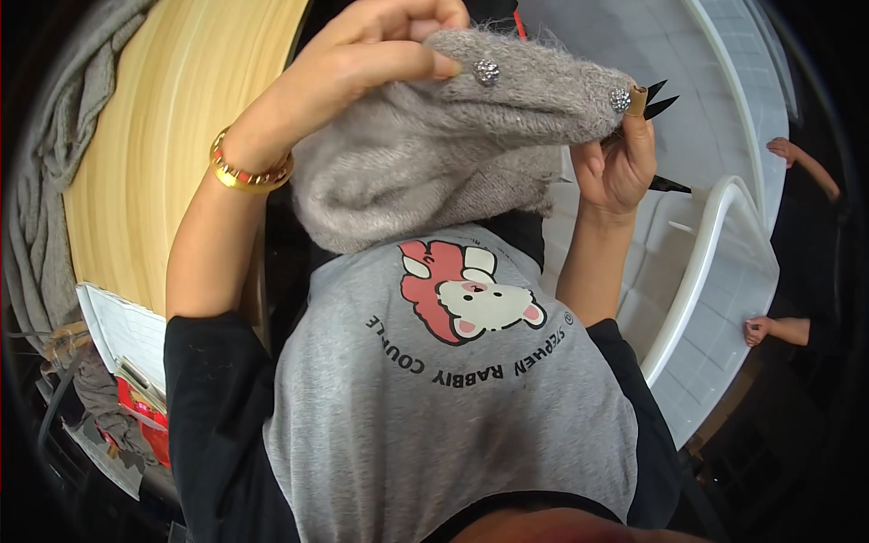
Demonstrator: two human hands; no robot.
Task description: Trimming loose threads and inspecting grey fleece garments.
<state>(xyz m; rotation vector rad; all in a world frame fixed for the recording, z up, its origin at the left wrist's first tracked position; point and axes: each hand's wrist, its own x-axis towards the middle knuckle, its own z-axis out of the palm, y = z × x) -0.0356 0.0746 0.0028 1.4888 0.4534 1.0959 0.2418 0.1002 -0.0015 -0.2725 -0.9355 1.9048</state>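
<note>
A fuzzy grey-beige knit cardigan (389, 172) hangs bunched in front of my chest, its edge stretched between my hands. Two sparkly round buttons show on that edge, one button (487, 72) by my left fingertips and another button (620, 100) by my right thumb. My left hand (371, 54) pinches the upper edge of the knit between thumb and fingers. At the far end of the edge, my right hand (620, 167) grips the knit, with a tan wrap (638, 101) on one digit. Black pointed blades (663, 100) stick out behind that hand; their hold is hidden.
On the left is a pale wooden table (172, 136) with grey knit fabric (45, 163) along its far side. White paper (127, 330) and a red package (156, 434) lie lower left. A white plastic bin (692, 290) stands right, with another person's hand (759, 331) at its edge.
</note>
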